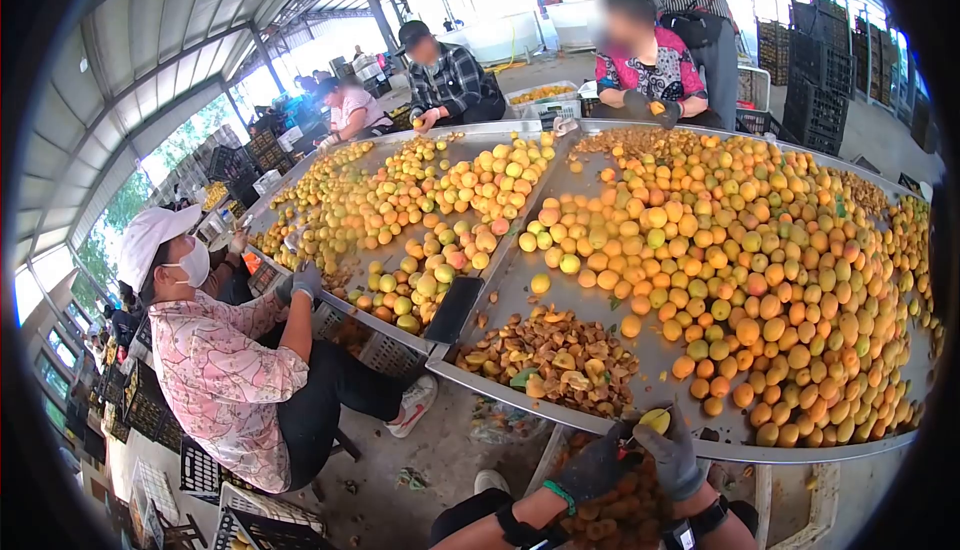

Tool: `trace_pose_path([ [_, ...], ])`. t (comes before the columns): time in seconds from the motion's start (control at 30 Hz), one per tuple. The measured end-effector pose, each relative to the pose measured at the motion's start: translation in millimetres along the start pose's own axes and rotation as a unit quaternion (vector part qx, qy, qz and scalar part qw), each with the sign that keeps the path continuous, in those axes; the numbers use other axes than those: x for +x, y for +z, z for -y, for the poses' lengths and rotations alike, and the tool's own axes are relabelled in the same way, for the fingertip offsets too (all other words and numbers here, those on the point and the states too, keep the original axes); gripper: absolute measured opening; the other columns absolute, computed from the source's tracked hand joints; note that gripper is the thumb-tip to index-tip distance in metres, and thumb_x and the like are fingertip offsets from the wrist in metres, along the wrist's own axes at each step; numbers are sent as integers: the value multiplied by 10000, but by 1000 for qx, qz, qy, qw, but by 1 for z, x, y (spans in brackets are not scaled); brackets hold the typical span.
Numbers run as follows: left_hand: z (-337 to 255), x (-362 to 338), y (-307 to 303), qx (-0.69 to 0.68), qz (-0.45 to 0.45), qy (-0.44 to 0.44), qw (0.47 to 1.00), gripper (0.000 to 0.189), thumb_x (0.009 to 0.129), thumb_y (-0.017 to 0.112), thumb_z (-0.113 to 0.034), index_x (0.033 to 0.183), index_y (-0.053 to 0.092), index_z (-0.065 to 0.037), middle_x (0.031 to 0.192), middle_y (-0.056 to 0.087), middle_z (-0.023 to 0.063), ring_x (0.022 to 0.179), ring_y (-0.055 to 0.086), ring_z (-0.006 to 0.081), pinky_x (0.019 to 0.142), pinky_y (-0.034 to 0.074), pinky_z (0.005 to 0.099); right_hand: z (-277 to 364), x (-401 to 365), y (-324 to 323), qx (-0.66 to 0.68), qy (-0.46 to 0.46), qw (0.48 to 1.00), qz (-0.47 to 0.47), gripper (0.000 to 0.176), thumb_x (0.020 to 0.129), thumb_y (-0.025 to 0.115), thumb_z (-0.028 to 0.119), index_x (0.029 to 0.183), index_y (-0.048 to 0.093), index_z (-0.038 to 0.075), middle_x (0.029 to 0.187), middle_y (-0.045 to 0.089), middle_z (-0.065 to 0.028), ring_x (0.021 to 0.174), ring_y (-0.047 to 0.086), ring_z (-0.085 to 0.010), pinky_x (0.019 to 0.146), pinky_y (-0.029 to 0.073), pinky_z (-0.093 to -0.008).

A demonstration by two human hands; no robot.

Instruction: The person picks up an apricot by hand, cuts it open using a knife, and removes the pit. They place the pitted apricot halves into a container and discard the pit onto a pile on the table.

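At the table's near edge, my right hand in a grey glove is closed around a yellow-green apricot. My left hand, in a dark glove, is beside it with its fingers curled together; what they hold is too small to make out. Below both hands sits a container of apricot pieces, partly hidden by my wrists. Just beyond my hands, a heap of split, brownish apricot pieces lies on the metal table. Many whole apricots are spread to the right.
A person in a pink patterned shirt sits at the left side. Across the table are people in a checked shirt and a pink-black top. A black slab lies by the table divider. Black crates are stacked far right.
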State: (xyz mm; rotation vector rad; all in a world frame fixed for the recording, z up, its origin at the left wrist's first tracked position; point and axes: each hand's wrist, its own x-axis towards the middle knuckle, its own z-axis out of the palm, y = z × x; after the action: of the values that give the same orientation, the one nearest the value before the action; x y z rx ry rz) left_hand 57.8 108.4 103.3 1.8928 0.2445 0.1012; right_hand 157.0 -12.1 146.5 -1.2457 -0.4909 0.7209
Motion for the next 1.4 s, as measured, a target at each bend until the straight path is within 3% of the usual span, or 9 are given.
trace_pose_path([
  [0.47, -13, -1, -2, 22, 8, -40, 999, 524, 895, 615, -162, 1349, 380, -45, 1157, 601, 182, 1072, 598, 314, 869, 479, 391, -3, 2, -1, 29, 9, 1000, 5, 269, 850, 629, 11, 1055, 456, 35, 1045, 630, -108, 946, 579, -139, 828, 472, -261],
  [1.0, -9, 0, -2, -14, 9, -27, 1000, 548, 904, 614, -181, 1374, 363, -52, 1204, 580, 181, 1094, 589, 292, 880, 479, 378, -7, 3, -1, 45, 8, 999, 10, 267, 863, 617, 9, 1077, 460, 38, 1050, 630, -112, 965, 584, -152, 852, 472, -269],
  [1.1, -8, 0, -2, -26, 12, -53, 998, 539, 901, 611, -176, 1367, 372, -51, 1195, 583, 182, 1075, 595, 304, 872, 480, 382, -5, 3, -1, 46, 10, 999, 12, 268, 864, 618, 14, 1077, 458, 38, 1050, 630, -114, 967, 585, -154, 853, 472, -270],
  [1.17, -1, 1, 0, 19, -3, -20, 1000, 557, 885, 612, -221, 1352, 367, -41, 1117, 612, 217, 1044, 590, 378, 855, 487, 415, -1, 2, 1, 35, 3, 999, 5, 272, 862, 620, 17, 1077, 455, 39, 1052, 629, -114, 965, 585, -154, 854, 471, -270],
  [1.4, 8, 1, 3, 22, -12, -7, 1000, 570, 883, 614, -237, 1357, 362, -47, 1109, 617, 214, 1036, 591, 381, 845, 490, 420, -6, 3, -4, 30, 3, 999, 10, 303, 843, 651, 27, 1082, 464, 36, 1056, 621, -111, 962, 588, -156, 850, 476, -274],
])
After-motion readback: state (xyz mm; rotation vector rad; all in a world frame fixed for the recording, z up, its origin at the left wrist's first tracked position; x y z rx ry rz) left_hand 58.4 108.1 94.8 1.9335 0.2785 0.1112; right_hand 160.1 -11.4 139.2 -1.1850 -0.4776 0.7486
